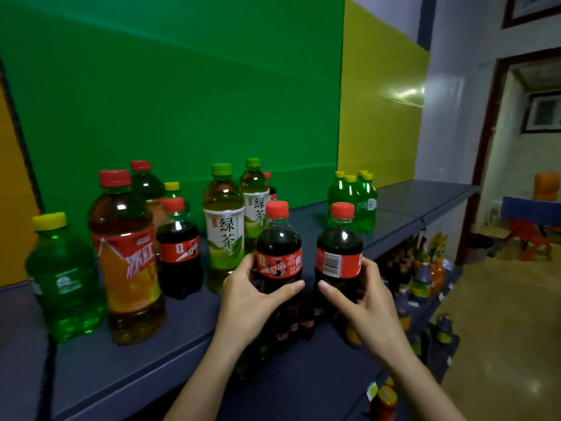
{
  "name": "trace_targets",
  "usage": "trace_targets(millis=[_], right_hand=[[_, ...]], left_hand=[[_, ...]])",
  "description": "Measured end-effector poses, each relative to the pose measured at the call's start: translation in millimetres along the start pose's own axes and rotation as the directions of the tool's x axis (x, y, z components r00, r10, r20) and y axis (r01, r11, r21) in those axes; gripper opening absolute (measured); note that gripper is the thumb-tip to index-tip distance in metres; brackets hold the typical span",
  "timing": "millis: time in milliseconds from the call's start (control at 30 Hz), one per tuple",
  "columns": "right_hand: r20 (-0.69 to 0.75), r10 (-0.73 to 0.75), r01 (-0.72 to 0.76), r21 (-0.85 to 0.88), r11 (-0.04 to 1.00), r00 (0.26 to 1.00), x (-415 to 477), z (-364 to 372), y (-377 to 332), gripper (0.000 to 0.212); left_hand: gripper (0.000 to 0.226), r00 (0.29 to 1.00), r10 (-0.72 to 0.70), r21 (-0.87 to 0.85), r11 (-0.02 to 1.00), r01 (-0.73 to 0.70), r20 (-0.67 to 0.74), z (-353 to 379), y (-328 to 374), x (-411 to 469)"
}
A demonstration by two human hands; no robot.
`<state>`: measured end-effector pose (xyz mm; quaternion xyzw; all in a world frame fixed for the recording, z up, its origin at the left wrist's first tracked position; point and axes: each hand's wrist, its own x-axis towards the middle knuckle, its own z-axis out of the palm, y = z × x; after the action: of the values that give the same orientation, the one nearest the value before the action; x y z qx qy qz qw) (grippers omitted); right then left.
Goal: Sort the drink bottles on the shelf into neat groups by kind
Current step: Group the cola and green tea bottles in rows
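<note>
My left hand (253,294) grips a cola bottle (279,247) with a red cap and red label. My right hand (361,296) grips a second cola bottle (339,253) beside it; both stand upright near the front of the dark shelf top (303,378). A third cola bottle (179,250) stands further left. Behind it are two red-capped iced tea bottles (127,262). Two green tea bottles (224,229) stand in the middle. A green soda bottle (65,281) with a yellow cap is at far left, and several more green soda bottles (353,199) cluster at the back right.
A green panel (182,86) and a yellow panel (379,117) back the shelf. Lower shelves (425,284) at right hold more bottles. A doorway (522,177) and floor lie to the right. The shelf top runs on to the right past the green soda cluster.
</note>
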<state>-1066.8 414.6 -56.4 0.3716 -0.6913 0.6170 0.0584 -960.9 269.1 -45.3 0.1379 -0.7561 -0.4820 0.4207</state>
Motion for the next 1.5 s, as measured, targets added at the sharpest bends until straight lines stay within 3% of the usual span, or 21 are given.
trace_targets(millis=[433, 800, 867, 933, 1000, 1100, 1200, 1267, 1333, 1433, 1500], right_hand=[[0.308, -0.076, 0.051, 0.088, 0.995, 0.948, 154.2, 28.4, 90.7, 0.067], [0.407, -0.081, 0.036, 0.116, 0.993, 0.91, 184.8, 55.3, 107.8, 0.069], [0.368, -0.118, 0.082, 0.11, 0.99, 0.922, 184.3, 50.6, 104.5, 0.072], [0.23, -0.213, 0.185, 0.139, 0.973, 0.949, 187.8, 40.4, 95.5, 0.072], [0.123, -0.331, 0.297, 0.232, 0.926, 0.936, 196.7, 28.0, 76.4, 0.06], [0.135, -0.47, 0.39, 0.387, 0.835, 0.872, 216.5, 18.5, 36.0, 0.035], [0.258, -0.527, 0.405, 0.404, 0.82, 0.81, 240.4, 27.5, -1.4, 0.026], [0.412, -0.484, 0.387, 0.299, 0.872, 0.772, 257.9, 40.9, -18.5, 0.032], [0.586, -0.393, 0.388, 0.141, 0.911, 0.708, 274.3, 55.9, -30.1, 0.042], [0.788, -0.232, 0.434, -0.049, 0.9, 0.57, 289.4, 74.2, -39.1, 0.056], [0.871, -0.154, 0.42, -0.064, 0.905, 0.466, 294.0, 80.7, -42.4, 0.055]], left_hand=[[0.067, 0.934, -0.062, 0.25, 0.955, 0.158, -0.352, 64.5, -38.2, 74.6], [0.068, 0.919, -0.036, 0.433, 0.874, 0.22, -0.394, 73.7, -49.5, 96.6], [0.073, 0.923, -0.025, 0.467, 0.857, 0.218, -0.384, 73.6, -44.7, 92.1], [0.073, 0.921, 0.012, 0.501, 0.842, 0.201, -0.39, 71.2, -35.5, 80.5], [0.062, 0.896, 0.11, 0.544, 0.824, 0.16, -0.43, 66.3, -20.7, 64.9], [0.03, 0.79, 0.367, 0.683, 0.725, 0.088, -0.491, 51.0, 2.4, 48.7], [0.034, 0.689, 0.527, 0.797, 0.592, 0.122, -0.497, 32.4, 15.0, 49.0], [0.049, 0.676, 0.509, 0.788, 0.59, 0.176, -0.533, 21.4, 15.5, 52.4], [0.062, 0.717, 0.42, 0.75, 0.625, 0.216, -0.556, 13.5, 13.4, 54.7], [0.075, 0.779, 0.251, 0.665, 0.698, 0.267, -0.575, 5.7, 8.0, 57.1], [0.072, 0.806, 0.164, 0.614, 0.737, 0.282, -0.568, 1.2, 2.8, 58.5]])
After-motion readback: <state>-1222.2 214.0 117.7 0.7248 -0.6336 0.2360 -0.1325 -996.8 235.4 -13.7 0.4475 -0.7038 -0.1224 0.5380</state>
